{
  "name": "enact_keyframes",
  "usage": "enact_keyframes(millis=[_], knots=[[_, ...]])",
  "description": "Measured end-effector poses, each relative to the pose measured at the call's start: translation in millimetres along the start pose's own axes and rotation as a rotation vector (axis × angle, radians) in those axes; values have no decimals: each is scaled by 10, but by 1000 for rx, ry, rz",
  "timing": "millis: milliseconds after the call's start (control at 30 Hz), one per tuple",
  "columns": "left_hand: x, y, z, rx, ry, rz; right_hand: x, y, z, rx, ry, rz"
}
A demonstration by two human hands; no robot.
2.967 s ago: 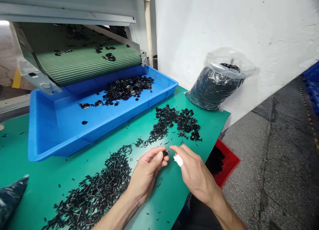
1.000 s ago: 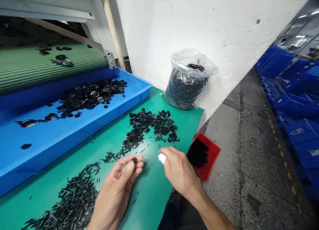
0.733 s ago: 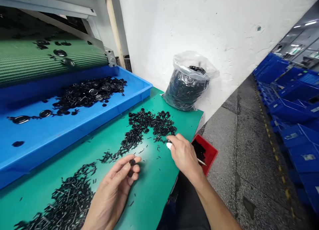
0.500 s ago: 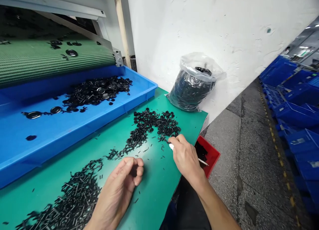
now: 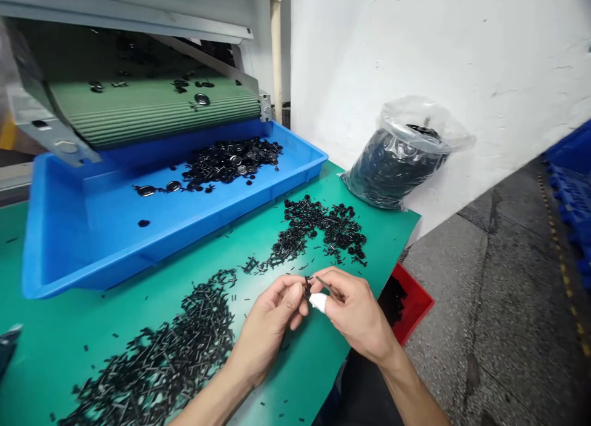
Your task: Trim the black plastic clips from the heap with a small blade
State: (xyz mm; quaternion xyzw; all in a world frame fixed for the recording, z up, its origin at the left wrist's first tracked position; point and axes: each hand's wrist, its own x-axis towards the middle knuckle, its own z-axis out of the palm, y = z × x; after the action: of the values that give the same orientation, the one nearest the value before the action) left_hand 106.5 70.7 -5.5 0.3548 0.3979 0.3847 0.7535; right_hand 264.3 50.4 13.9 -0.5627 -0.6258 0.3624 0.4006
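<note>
My left hand (image 5: 272, 327) is closed, its thumb and fingertips pinching a small black plastic part (image 5: 307, 287). My right hand (image 5: 355, 312) meets it from the right, its fingertips at the same part. A thin stick-like tool (image 5: 329, 287) lies in the closed fingers of that hand; most of it is hidden. White wrapping (image 5: 318, 301) covers the right thumb tip. Beyond the hands, a pile of small round and branched black parts (image 5: 323, 229) rests on the green tabletop (image 5: 252, 297). Left of my left hand spreads a heap of short black stick-like pieces (image 5: 170, 346).
A blue tray (image 5: 184, 238) holding black parts (image 5: 231, 158) sits under a green conveyor belt (image 5: 157, 106). A clear plastic bag (image 5: 392, 164) full of black parts leans near the white wall (image 5: 415, 44). Below the table's right edge is a red bin (image 5: 418, 303).
My right hand has come from the far pile back to my left hand, and a black part is now between their fingertips. The view has swung left.
</note>
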Motion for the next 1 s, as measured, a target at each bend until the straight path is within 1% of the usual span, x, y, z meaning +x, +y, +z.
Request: enact_keyframes(millis=[100,233,333,400,533,633,700,800,933,1000], knots=[[0,-9,-23,-65,-6,3,-8,-15,97,62,21,24],[-13,-3,-35,-121,16,5,-23,-6,132,-3,69,108],[-17,8,-21,-132,38,6,-32,-21,122,-56,54,72],[-16,16,-7,-116,39,5,-27,-36,120,-54,36,37],[-23,8,2,-52,43,14,-15,-50,134,-10,39,89],[-34,-11,-8,-11,37,10,-27,-44,124,-35,64,89],[-39,-15,-11,-10,38,16,-37,-33,93,-36,18,76],[-37,-7,-6,-27,52,26,-30,-23,38,22,-78,103],[-18,0,-13,-27,46,16,10,-52,21,51,-47,121],[-10,-1,-25,-41,41,9,22,-70,33,107,-65,133]])
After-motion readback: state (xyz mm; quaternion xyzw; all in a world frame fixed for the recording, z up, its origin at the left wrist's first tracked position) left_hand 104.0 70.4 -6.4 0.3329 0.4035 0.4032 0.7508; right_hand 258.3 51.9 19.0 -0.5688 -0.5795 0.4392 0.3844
